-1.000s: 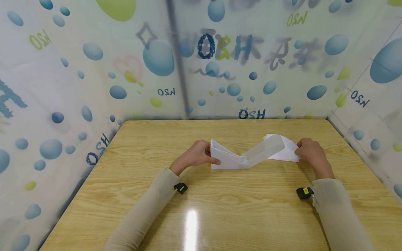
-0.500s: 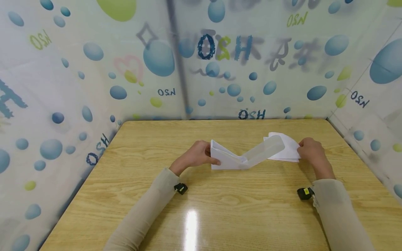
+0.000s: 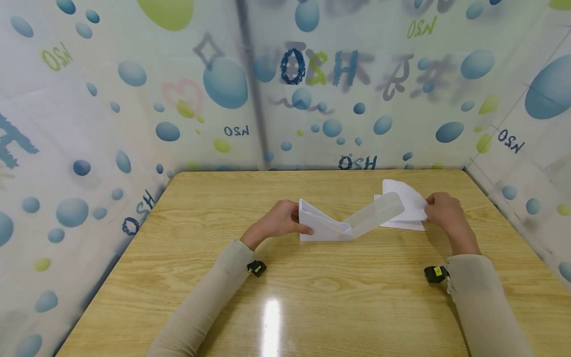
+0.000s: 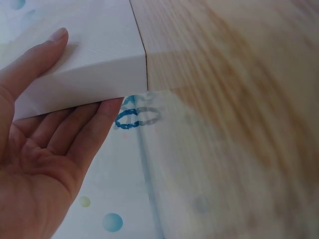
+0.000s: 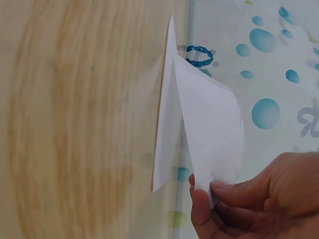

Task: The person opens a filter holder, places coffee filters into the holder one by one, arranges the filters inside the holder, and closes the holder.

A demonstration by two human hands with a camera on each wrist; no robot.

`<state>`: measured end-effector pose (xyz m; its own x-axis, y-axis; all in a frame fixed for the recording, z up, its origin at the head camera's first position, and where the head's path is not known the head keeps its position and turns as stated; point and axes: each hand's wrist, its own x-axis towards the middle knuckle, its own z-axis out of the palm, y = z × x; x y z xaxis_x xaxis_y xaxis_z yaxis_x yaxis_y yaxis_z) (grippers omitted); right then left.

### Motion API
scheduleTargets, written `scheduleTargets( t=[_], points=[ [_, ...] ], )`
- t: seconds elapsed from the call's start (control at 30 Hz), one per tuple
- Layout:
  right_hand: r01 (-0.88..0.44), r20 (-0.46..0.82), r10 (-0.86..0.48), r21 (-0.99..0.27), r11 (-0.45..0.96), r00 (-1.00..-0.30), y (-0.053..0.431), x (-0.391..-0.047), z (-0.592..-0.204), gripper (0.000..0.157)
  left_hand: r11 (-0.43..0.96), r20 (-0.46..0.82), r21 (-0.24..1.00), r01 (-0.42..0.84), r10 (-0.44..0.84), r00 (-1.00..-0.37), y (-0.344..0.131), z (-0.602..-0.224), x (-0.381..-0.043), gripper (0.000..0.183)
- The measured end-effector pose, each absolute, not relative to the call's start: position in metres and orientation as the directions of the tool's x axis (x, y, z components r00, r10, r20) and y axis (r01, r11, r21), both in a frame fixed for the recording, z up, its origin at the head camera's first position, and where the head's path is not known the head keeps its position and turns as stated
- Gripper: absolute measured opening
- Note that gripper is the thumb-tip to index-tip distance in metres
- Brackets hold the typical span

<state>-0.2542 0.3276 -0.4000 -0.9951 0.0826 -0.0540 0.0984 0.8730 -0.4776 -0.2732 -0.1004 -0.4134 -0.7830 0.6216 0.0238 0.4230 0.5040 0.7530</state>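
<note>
My left hand grips the left end of a white box on the table. In the left wrist view the thumb lies on the textured face of the box, with the fingers on the opposite side. A frosted, see-through flap slants up to the right from the box. Behind it, my right hand pinches the lower right corner of a sheet of white paper, held up and slightly curved. A second white paper lies below; the flap hides part of both.
Everything rests on a wood-grain table. A patterned curtain hangs just beyond its back edge, and similar sheeting stands along both sides. Each sleeve cuff has a small black device at the wrist.
My right hand has lifted the pinched sheet up and slightly right, so it stands apart from the lower paper. The left hand, box and flap have stayed in place.
</note>
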Motion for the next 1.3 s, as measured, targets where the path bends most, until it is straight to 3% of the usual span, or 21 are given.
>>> scheduleTargets(
  t=[0.6,1.3],
  points=[
    [0.072,0.066,0.132,-0.565,0.822,-0.989,0.314,-0.249,-0.381,0.035,0.491,0.02,0.766,0.415,0.626,-0.779,-0.101,-0.411,-0.271,0.035],
    [0.047,0.161,0.165,-0.56,0.827,-0.973,0.295,-0.237,-0.352,0.034,0.493,0.018,0.766,0.412,0.625,-0.781,-0.101,-0.41,-0.271,0.035]
  ],
)
